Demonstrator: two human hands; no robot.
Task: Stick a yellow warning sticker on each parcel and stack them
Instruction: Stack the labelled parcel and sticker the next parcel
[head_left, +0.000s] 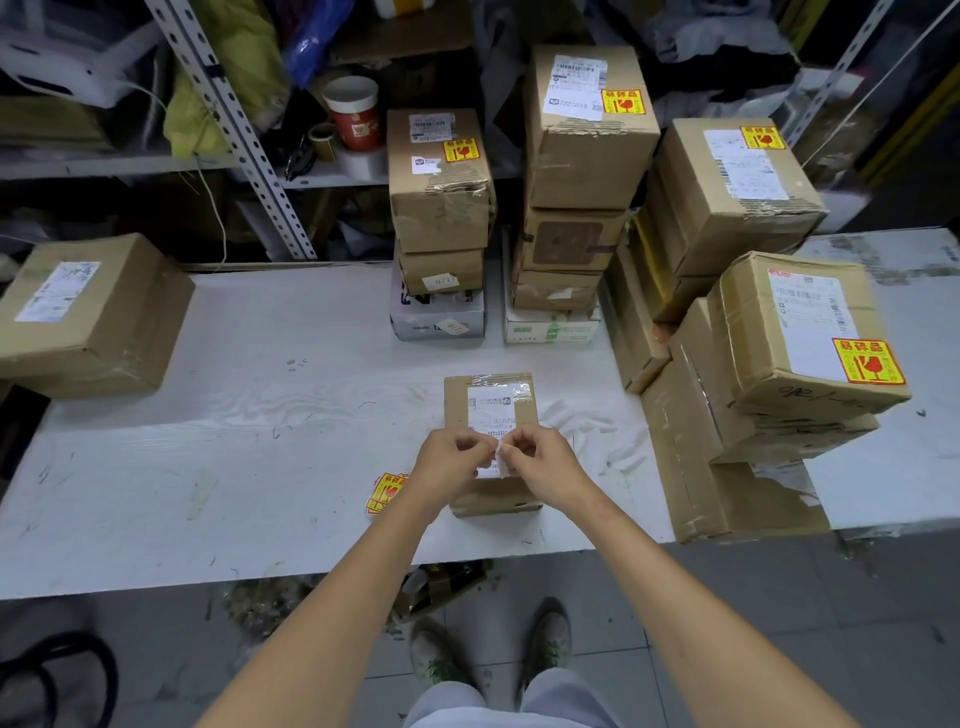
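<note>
Pinching a small white slip (500, 456) between curled fingertips, my left hand (452, 461) and right hand (546, 458) meet above the small parcel (485, 397) on the table (234, 467), forearms converging from six o'clock. That parcel shows no yellow sticker, nor does the big parcel (93, 312) at nine o'clock. The stacks (587, 135) from twelve to three o'clock carry theirs, so I judge two remain, with spare stickers (387, 491) at my hands' eight o'clock.

left hand (452, 463) and right hand (541, 461) cover near half of small parcel (456, 401). white slip (500, 453) pinched between them mostly hidden: sticker or backing, cannot tell. yellow stickers (385, 492) half behind left wrist. label (491, 410) print unreadable. big box (88, 317) cut by picture edge.
</note>
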